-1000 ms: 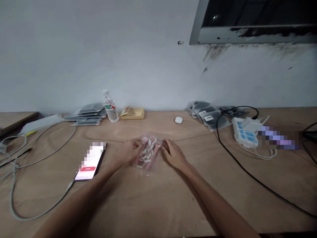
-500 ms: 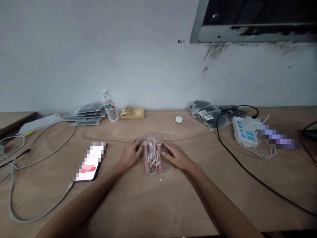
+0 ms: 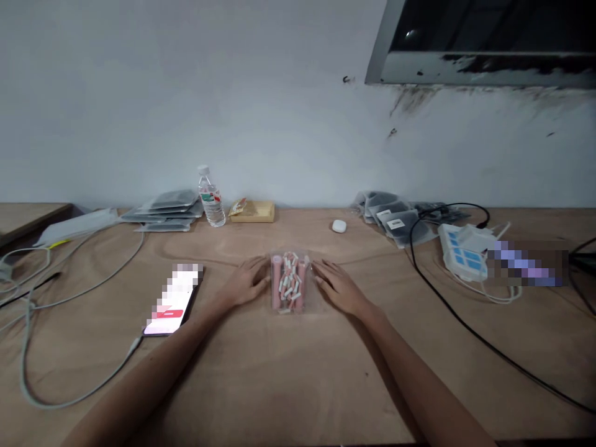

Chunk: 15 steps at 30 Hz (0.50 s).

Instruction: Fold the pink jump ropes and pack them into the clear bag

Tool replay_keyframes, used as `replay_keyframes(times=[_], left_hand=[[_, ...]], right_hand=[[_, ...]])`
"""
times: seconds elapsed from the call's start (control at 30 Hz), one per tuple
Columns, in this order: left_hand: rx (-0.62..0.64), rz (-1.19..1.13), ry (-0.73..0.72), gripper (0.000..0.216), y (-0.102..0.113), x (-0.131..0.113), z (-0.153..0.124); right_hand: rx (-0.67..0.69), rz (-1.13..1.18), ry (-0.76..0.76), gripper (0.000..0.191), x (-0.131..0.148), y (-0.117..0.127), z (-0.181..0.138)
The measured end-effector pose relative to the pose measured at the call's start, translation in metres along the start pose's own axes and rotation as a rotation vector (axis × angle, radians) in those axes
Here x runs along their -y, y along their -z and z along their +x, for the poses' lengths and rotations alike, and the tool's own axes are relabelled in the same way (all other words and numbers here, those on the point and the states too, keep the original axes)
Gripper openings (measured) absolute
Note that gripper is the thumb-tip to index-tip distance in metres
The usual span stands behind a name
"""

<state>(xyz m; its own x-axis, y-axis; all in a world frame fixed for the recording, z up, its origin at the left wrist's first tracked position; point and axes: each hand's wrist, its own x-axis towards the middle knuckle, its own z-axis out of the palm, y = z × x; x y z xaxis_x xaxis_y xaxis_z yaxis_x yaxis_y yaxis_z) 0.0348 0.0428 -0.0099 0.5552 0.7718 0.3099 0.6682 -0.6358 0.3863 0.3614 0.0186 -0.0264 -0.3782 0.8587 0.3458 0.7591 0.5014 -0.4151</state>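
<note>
1. Clear bag (image 3: 292,273) is lying flat on wooden table (image 3: 279,379), centre, between the two hands. Inside, left pink handle (image 3: 277,288) and right pink handle (image 3: 302,276) are flanking a jumble of white pieces (image 3: 287,292).
2. Left hand (image 3: 242,282) is resting at bag's left edge, fingers stretching out loosely together, thumb apart, not clamping anything. Contact with film: can't tell.
3. Right hand (image 3: 342,287) is mirroring that at the right edge, fingers extending, thumb slightly apart, gripping nothing. Touch: can't tell.
4. Risk: nothing is pinning the bag down from above, so an uneven push from one side could be skewing it. Slick-looking film would be the cause.
5. Risk: if the bag's mouth isn't sealed (can't tell), a lift by the wrong end could be spilling the contents.
6. Left: phone (image 3: 171,310) is lying close by the left forearm, white cable (image 3: 79,402) looping nearer. A wide elbow swing could be snagging it.
7. Far left, bottle (image 3: 213,202) is standing beside grey packets (image 3: 165,211); a long reach could be tipping it.
8. Right: black cable (image 3: 454,313) is running nearward, a lesser snag.
</note>
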Motion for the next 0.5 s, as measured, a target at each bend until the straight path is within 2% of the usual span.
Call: replay_keyframes(times=[0.13, 0.33, 0.5], left_hand=[[0.107, 0.139, -0.1, 0.069, 0.002, -0.005, -0.0011], [0.2, 0.225, -0.066, 0.082, -0.0008, -0.0073, -0.0034], [0.231, 0.254, -0.057, 0.085, 0.0, -0.0084, -0.0034]], right_hand=[[0.042, -0.111, 0.037, 0.054, -0.006, -0.0005, -0.0026], [0.09, -0.19, 0.04, 0.06, -0.0037, -0.0004, -0.0021], [0.087, -0.257, 0.035, 0.058, -0.0014, -0.0014, -0.0021]])
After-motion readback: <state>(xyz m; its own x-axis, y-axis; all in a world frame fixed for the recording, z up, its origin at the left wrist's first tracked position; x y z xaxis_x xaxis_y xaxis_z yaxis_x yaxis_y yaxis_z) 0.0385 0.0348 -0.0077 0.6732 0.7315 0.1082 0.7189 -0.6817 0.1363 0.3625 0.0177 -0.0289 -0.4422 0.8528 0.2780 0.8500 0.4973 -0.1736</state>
